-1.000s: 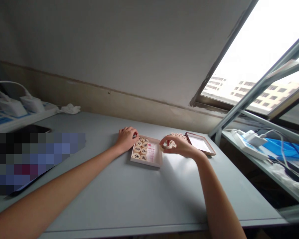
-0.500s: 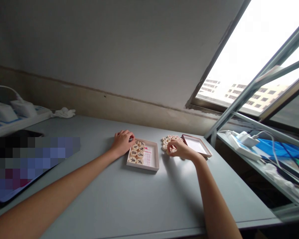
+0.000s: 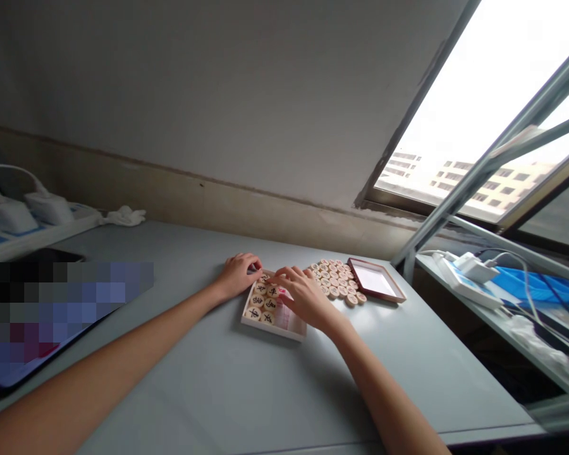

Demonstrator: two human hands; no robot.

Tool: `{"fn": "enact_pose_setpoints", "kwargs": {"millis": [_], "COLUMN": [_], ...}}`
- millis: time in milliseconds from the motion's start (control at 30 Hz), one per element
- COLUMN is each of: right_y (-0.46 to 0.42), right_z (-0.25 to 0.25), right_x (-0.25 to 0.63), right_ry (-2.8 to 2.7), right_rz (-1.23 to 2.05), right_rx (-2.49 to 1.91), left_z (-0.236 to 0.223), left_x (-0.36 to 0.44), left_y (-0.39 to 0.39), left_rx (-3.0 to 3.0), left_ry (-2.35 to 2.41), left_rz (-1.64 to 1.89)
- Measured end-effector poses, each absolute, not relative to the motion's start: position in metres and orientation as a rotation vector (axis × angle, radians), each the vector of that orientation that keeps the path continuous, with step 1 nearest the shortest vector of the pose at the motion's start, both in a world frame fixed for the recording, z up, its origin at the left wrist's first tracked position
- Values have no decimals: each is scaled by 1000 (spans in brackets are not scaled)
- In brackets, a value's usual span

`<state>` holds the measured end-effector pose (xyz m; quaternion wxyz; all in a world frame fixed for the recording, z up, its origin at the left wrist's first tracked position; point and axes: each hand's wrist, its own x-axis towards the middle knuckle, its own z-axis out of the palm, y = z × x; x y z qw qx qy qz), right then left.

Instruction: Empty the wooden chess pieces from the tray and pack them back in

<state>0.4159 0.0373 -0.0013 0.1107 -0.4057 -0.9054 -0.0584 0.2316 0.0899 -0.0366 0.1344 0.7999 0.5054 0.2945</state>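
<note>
A shallow open box (image 3: 274,330) holds round wooden xiangqi pieces (image 3: 257,301) marked with dark characters, in two columns on its left side. My left hand (image 3: 239,276) is at the box's far left corner, its fingers curled and closed against the rim. Over the box's far part reaches my right hand (image 3: 303,296), fingers stretched and thumb apart, fingertips at the far pieces. It covers part of the printed paper inside, and I make out no piece in it. Many more xiangqi pieces (image 3: 334,278) lie in a flat cluster just right of the box.
A dark-rimmed box lid (image 3: 379,281) lies right of the loose pieces on the grey table (image 3: 208,385). A blurred-out screen (image 3: 66,316) and a power strip with plugs (image 3: 47,218) are at the left. A metal frame (image 3: 436,221) and a cluttered shelf (image 3: 497,316) stand at the right.
My right hand has moved left from the loose pieces to above the box, its fingers going from curled to stretched. My left hand stays at the far corner of the box.
</note>
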Motion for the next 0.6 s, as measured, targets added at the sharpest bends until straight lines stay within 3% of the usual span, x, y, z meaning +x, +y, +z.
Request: {"fn": "enact_pose_setpoints", "kwargs": {"millis": [400, 600], "right_y": [45, 38], "right_z": [2, 27], "right_x": [424, 444], "right_ry": [-2615, -2400], "right_rz": [-45, 8], "right_rx": [-1214, -1256], "left_z": [-35, -39], "left_x": [233, 233], "left_y": [89, 91], "left_rx": [2310, 2350], "left_ry": [1473, 1464], "left_rz": [838, 848]}}
